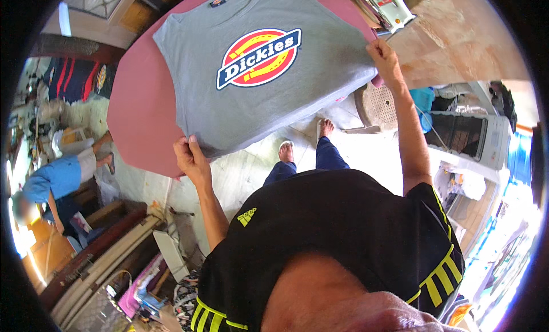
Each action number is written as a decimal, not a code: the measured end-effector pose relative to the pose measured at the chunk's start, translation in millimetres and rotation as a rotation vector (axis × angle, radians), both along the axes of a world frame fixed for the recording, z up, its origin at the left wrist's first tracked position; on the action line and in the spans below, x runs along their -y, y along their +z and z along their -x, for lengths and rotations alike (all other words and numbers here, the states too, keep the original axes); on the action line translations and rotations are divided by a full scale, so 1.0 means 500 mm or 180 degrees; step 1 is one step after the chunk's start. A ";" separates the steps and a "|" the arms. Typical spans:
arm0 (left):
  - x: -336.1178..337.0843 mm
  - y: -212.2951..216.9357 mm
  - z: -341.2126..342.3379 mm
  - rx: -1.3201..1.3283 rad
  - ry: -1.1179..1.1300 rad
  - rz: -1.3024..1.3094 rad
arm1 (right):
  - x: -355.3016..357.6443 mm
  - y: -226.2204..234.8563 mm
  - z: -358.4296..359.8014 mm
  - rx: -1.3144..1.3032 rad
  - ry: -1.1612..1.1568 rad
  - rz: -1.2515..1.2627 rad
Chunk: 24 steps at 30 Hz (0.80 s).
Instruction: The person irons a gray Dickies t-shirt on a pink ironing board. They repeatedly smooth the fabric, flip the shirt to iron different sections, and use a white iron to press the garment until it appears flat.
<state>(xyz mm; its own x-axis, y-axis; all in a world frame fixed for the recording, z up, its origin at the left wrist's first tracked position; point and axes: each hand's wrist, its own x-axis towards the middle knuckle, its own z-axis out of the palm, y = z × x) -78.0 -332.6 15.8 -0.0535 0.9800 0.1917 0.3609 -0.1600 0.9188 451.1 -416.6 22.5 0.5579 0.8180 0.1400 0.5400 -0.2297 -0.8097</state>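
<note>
A grey sleeveless shirt (194,52) with a red, yellow and dark blue printed emblem lies spread on a dusty-pink covered board (137,109). Its neckline is at the far end and its lower edge is towards me. My left hand (193,160) pinches the near left corner of the shirt between thumb and fingers. Further off, my right hand (386,60) grips the opposite corner at the board's right side. Between the two hands the near edge hangs slightly over the board. A shiny silver and white iron (384,9), partly cut off, stands beyond my right hand.
Below the board's near edge is a beige plastic stool (378,108) on the pale floor. At right stands a white microwave oven (466,138). Another person in a blue shirt (54,180) is at far left, near wooden furniture (108,240) and clutter.
</note>
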 end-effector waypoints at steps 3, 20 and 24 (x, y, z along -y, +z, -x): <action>0.008 0.076 -0.005 0.0699 -0.0146 0.0434 | 0.081 0.021 0.017 -0.1727 0.0029 -0.0344; -0.022 0.243 -0.418 -0.0985 -0.3047 -0.0497 | 0.809 0.213 0.010 -0.0866 -0.1869 0.0178; 0.043 0.157 -0.636 -0.1638 -0.3283 -0.0590 | 0.859 0.108 -0.133 -0.0235 -0.1622 0.0770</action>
<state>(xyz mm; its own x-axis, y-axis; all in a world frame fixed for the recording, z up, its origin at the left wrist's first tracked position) 239.7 -353.9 94.3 0.8776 0.4681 0.1035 0.3045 -0.7111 0.6337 517.4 -846.1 76.4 0.8917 0.4469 -0.0724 0.2563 -0.6301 -0.7330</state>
